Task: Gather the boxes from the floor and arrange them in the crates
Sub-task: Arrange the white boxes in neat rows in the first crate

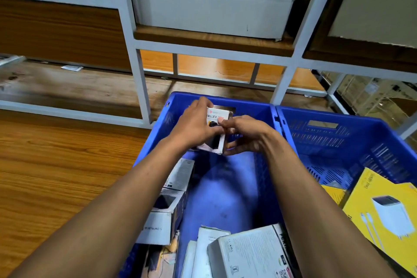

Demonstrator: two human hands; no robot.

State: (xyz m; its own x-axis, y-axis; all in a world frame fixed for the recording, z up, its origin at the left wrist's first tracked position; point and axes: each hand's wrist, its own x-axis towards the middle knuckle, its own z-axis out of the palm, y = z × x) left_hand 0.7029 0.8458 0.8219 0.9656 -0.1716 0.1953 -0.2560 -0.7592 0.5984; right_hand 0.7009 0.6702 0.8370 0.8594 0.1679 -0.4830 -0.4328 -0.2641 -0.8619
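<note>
Both hands hold one small white box (217,117) with dark print over the far end of the left blue crate (225,187). My left hand (196,125) grips its left side and top corner. My right hand (246,134) pinches its right edge and underside. Inside this crate lie several white and grey boxes: two stacked along the left wall (168,207) and more at the near end (248,253). The right blue crate (352,142) holds a large yellow box (383,216) picturing a white charger.
The two crates stand side by side on a wooden floor (56,176). A white metal shelf frame (140,67) with wooden boards rises just behind them, carrying a long white carton (209,9). A paper scrap (71,67) lies on the floor at the far left.
</note>
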